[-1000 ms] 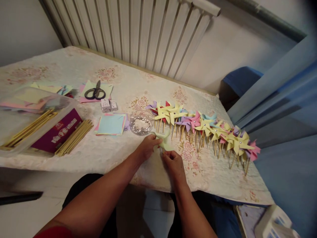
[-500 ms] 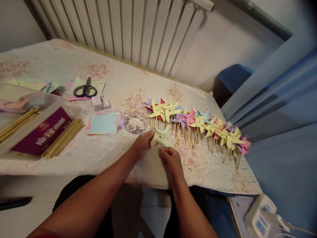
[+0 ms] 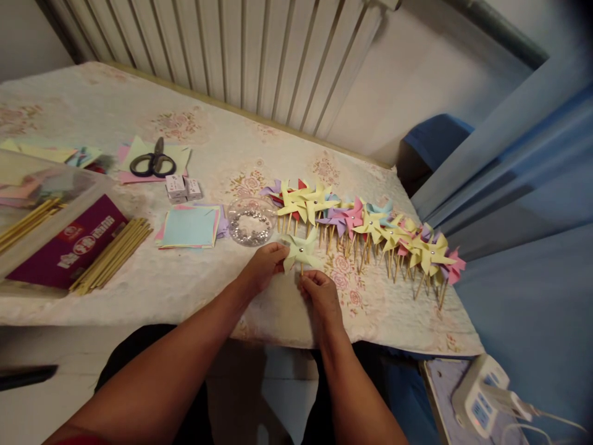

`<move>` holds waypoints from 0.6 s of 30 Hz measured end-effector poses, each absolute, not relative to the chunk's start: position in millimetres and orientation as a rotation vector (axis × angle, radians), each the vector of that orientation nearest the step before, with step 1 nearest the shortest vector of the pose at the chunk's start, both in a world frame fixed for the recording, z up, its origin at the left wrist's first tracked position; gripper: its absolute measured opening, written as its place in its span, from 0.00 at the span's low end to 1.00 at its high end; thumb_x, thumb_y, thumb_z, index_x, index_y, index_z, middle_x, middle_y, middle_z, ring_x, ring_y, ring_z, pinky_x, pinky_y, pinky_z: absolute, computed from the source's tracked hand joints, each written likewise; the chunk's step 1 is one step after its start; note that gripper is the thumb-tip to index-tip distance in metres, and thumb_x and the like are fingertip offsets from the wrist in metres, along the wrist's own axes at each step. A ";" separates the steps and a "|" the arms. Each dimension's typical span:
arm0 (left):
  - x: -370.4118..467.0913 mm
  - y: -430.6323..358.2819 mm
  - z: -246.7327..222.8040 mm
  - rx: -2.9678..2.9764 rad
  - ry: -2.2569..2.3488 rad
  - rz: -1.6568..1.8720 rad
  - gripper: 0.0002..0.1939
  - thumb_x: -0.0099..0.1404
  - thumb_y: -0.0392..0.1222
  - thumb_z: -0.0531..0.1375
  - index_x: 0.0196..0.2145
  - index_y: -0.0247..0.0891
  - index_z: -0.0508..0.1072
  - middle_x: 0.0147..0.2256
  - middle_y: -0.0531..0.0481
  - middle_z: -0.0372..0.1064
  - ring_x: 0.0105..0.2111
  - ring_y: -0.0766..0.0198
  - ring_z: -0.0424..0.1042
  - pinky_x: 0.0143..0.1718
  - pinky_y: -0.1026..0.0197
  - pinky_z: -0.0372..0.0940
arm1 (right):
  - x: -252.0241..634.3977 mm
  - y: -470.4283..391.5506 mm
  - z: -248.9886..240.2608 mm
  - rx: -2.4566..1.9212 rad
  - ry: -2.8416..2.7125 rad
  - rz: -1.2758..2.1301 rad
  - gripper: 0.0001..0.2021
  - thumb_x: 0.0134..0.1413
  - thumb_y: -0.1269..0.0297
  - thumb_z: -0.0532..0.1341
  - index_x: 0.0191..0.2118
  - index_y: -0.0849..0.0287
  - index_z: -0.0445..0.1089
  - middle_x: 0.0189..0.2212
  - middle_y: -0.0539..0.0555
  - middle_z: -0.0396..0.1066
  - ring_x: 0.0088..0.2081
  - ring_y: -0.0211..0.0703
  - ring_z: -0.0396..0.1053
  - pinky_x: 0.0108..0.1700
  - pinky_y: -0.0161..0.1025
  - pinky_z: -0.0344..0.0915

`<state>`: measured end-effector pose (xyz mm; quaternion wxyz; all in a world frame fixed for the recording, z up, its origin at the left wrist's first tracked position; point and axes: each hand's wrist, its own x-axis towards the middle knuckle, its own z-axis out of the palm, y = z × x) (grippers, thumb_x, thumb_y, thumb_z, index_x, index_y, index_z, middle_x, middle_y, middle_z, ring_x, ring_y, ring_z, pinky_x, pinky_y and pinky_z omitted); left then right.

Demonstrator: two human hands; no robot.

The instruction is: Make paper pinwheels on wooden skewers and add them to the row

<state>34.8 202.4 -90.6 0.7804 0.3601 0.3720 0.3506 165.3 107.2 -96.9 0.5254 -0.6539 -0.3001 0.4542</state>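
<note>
A pale green paper pinwheel [image 3: 301, 250] with a metal pin at its centre is held up over the table in front of me. My right hand [image 3: 322, 295] pinches its thin wooden stick just under the blades. At the pinwheel's left blade, my left hand [image 3: 266, 264] has its fingers closed by the paper edge; the blade partly hides the fingertips. Just behind my hands is a clear round dish [image 3: 251, 238] with small metal pins. A row of finished-looking pinwheels [image 3: 370, 222] in yellow, pink, purple and blue lies to the right.
Left of the dish lie a paper stack [image 3: 189, 227], small white boxes [image 3: 183, 188], scissors [image 3: 154, 163] on paper and a bundle of wooden sticks [image 3: 113, 256]. A clear plastic box [image 3: 99, 185] stands far left. A power strip [image 3: 479, 395] sits at lower right, beside a blue curtain [image 3: 523, 247].
The pinwheel's blades have turned slightly, and my left fingers sit a little further out on the blade. My right hand keeps its pinch on the stick. The view has shifted slightly.
</note>
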 end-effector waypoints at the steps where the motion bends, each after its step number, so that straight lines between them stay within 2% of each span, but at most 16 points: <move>1: 34.9 202.5 -91.1 0.791 0.811 0.753 0.09 0.58 0.43 0.62 0.28 0.37 0.66 0.26 0.54 0.66 0.25 0.69 0.67 0.30 0.65 0.65 | 165.2 107.1 -96.5 -1.564 -0.717 1.087 0.07 0.41 0.61 0.65 0.26 0.59 0.71 0.17 0.44 0.63 0.20 0.32 0.54 0.25 0.34 0.47; 12: 35.4 201.6 -92.2 0.852 0.795 0.705 0.11 0.57 0.46 0.63 0.30 0.37 0.67 0.26 0.54 0.66 0.25 0.69 0.67 0.29 0.65 0.64 | 164.8 106.4 -93.5 -1.553 -0.704 1.093 0.08 0.39 0.62 0.65 0.28 0.59 0.72 0.18 0.44 0.65 0.20 0.32 0.56 0.25 0.34 0.50; 18: 35.2 202.2 -93.6 0.905 0.778 0.687 0.11 0.56 0.46 0.63 0.26 0.36 0.68 0.23 0.55 0.62 0.22 0.72 0.61 0.25 0.68 0.58 | 165.1 106.7 -92.6 -1.526 -0.713 1.107 0.08 0.38 0.63 0.65 0.29 0.59 0.74 0.19 0.45 0.67 0.21 0.33 0.57 0.26 0.34 0.51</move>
